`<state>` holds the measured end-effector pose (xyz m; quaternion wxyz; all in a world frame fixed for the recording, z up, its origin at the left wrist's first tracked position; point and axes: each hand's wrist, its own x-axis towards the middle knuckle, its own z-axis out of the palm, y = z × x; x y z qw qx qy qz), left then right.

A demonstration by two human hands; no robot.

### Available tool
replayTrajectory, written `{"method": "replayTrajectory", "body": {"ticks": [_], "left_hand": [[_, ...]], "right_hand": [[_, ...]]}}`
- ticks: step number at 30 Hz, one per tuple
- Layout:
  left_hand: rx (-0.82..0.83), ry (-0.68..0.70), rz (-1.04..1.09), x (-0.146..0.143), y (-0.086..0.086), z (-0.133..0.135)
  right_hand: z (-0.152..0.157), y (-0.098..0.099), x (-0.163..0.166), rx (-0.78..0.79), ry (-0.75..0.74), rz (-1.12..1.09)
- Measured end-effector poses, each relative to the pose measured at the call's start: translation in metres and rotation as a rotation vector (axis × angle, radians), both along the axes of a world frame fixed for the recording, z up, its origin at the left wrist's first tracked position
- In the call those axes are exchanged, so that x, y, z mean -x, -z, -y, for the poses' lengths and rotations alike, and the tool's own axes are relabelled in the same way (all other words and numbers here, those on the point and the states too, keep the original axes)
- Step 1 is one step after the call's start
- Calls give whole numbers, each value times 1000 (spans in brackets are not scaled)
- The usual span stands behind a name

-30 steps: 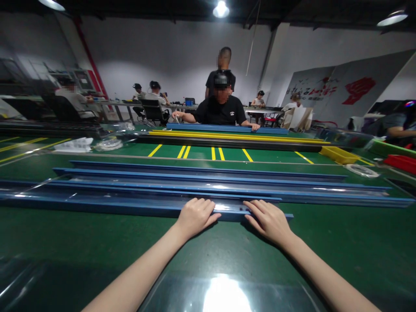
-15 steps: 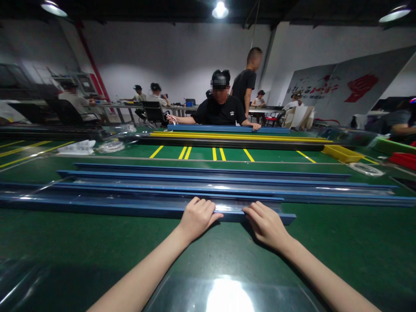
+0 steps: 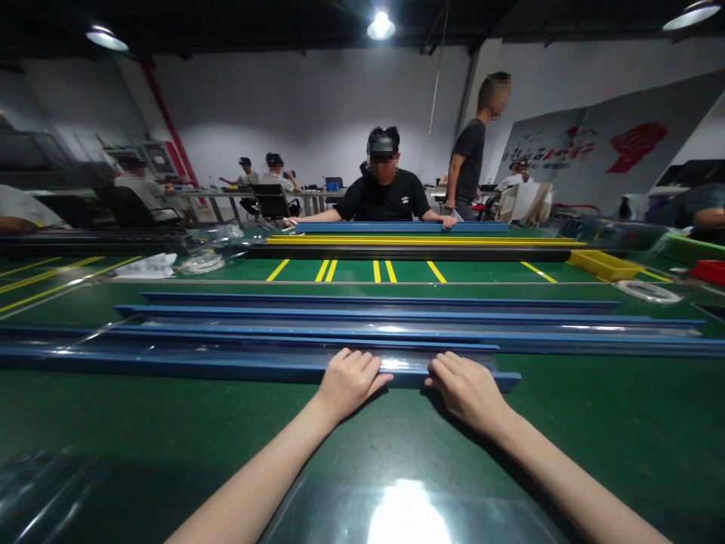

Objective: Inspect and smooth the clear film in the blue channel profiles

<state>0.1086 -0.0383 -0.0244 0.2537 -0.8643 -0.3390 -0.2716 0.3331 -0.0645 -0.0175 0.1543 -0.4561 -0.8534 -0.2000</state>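
A long blue channel-shaped profile (image 3: 198, 366) lies across the table in front of me, with shiny clear film (image 3: 405, 360) inside it. My left hand (image 3: 350, 384) is closed over its near edge, fingers curled inside and thumb along the front. Closer to the profile's right end, my right hand (image 3: 469, 389) grips the same edge with bent fingers; its fingertips are partly hidden. A short stretch of the profile shows between the two hands. Just behind it lie more blue profiles (image 3: 374, 311), parallel and close together.
Clear plastic sheeting (image 3: 317, 506) covers the green table's (image 3: 594, 423) near edge. Farther back are black and yellow strips (image 3: 419, 241), a yellow tray (image 3: 603, 264) and a coiled white cable (image 3: 647, 292). Across the table, a co-worker (image 3: 390, 193) holds another blue profile (image 3: 481, 227).
Both hands stay on the profile's near edge, almost unmoved; the view has shifted slightly. A standing person in the background has walked to the right.
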Motion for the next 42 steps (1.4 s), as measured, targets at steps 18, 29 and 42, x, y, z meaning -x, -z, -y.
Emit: {"method": "replayTrajectory", "body": {"ticks": [18, 29, 42], "left_hand": [[-23, -70, 41, 1, 0, 0], [-34, -54, 11, -3, 0, 1], [5, -79, 1, -5, 0, 1]], "right_hand": [[-11, -49, -38, 534, 291, 69], [-14, -62, -80, 729, 392, 46], [-11, -32, -33, 461, 30, 10]]}}
